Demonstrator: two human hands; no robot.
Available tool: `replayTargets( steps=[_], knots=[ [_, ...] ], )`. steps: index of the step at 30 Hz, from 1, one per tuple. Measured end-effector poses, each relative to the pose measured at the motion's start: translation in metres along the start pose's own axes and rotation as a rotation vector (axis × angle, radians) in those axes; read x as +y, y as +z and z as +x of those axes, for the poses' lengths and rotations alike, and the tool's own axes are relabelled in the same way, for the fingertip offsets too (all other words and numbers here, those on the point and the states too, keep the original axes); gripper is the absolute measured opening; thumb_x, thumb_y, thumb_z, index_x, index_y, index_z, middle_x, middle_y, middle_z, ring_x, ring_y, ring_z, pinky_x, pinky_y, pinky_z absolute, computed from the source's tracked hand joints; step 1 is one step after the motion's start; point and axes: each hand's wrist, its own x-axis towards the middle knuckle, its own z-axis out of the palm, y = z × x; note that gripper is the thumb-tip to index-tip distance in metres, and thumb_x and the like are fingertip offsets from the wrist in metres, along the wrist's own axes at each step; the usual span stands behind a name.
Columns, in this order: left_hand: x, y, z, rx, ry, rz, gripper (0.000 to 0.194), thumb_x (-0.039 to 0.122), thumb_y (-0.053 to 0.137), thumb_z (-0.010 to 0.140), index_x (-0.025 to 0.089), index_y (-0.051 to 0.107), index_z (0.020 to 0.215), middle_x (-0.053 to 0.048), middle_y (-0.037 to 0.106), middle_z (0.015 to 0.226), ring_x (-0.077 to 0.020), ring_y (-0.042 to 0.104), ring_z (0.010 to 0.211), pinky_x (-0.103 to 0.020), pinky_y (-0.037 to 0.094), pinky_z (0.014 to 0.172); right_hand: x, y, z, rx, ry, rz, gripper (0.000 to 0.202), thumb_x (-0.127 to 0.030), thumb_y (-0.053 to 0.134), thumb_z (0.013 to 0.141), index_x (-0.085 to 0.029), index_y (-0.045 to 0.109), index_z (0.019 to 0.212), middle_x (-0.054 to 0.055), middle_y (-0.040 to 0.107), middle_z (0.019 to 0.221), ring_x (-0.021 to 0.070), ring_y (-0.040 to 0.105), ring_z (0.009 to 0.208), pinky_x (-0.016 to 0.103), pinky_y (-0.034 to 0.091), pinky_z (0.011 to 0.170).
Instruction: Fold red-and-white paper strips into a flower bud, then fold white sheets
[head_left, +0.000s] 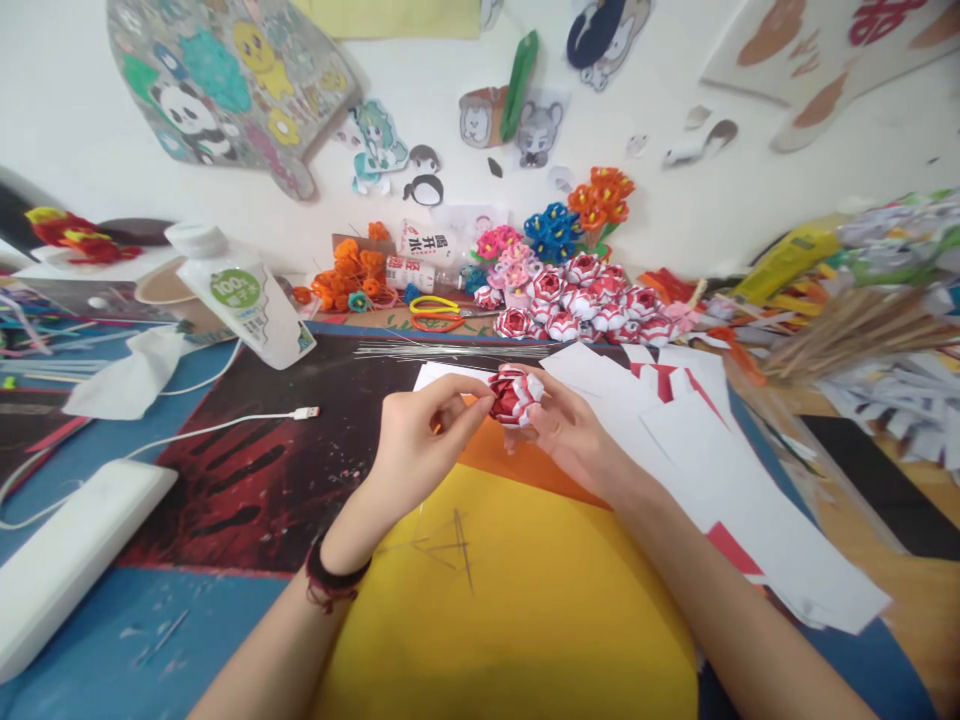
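A red and white paper flower [514, 396] with curled, layered petals is up in front of me. My right hand [566, 425] is closed around its right side and underside, with the fingers behind it partly hidden. At the flower's left edge, my left hand [431, 435] pinches a petal between thumb and forefinger. Beneath both hands lies a yellow surface [510, 590] with dark scribbled lines and an orange band [499, 465] at its far end. White paper sheets [720, 480] lie by my right forearm, some with red parts.
Finished red and white flowers [589, 300] are heaped by the wall, near yellow-handled scissors [436, 307] and thin wires [450, 350]. A white bottle [240, 295] and a power strip [82, 560] with a cable are at left. Thin brown sticks [847, 320] and a black phone-like slab [885, 485] are at right.
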Motion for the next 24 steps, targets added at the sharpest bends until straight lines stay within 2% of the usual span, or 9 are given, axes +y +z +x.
replayTargets(
  steps=[5, 10, 16, 24],
  knots=[
    [0.0008, 0.0006, -0.0008, -0.046, -0.024, -0.012, 0.012, 0.026, 0.063, 0.093, 0.017, 0.068, 0.090, 0.008, 0.051, 0.050, -0.0058, 0.043, 0.045, -0.020, 0.035, 0.050, 0.0003, 0.0022, -0.0008, 0.004, -0.037, -0.052, 0.052, -0.040, 0.076, 0.084, -0.030, 0.053, 0.130, 0.004, 0.065, 0.111, 0.0165, 0.064, 0.078, 0.038, 0.058, 0.076],
    [-0.0006, 0.0013, -0.0002, -0.074, -0.070, -0.054, 0.012, 0.026, 0.061, 0.093, 0.016, 0.065, 0.088, 0.005, 0.057, 0.056, -0.0069, 0.051, 0.050, -0.020, 0.036, 0.052, 0.0007, 0.0021, -0.0009, 0.056, -0.079, -0.060, 0.051, -0.032, 0.080, 0.082, -0.030, 0.055, 0.127, 0.005, 0.064, 0.114, 0.0178, 0.063, 0.089, 0.034, 0.057, 0.077],
    [0.0011, 0.0019, 0.0000, -0.096, -0.103, -0.070, 0.013, 0.026, 0.061, 0.092, 0.015, 0.065, 0.087, 0.003, 0.059, 0.059, -0.0082, 0.055, 0.053, -0.020, 0.038, 0.054, -0.0015, 0.0035, -0.0019, 0.075, -0.084, -0.081, 0.057, -0.033, 0.082, 0.079, -0.031, 0.051, 0.125, 0.005, 0.063, 0.115, 0.0207, 0.065, 0.095, 0.037, 0.058, 0.080],
    [0.0011, 0.0030, 0.0010, -0.152, -0.132, -0.056, 0.011, 0.023, 0.061, 0.091, 0.014, 0.067, 0.088, 0.003, 0.063, 0.058, -0.0077, 0.056, 0.052, -0.019, 0.037, 0.053, -0.0027, 0.0014, -0.0012, 0.074, -0.123, -0.125, 0.058, -0.026, 0.087, 0.072, -0.030, 0.053, 0.119, 0.003, 0.062, 0.119, 0.0180, 0.065, 0.095, 0.032, 0.058, 0.081]
  ],
)
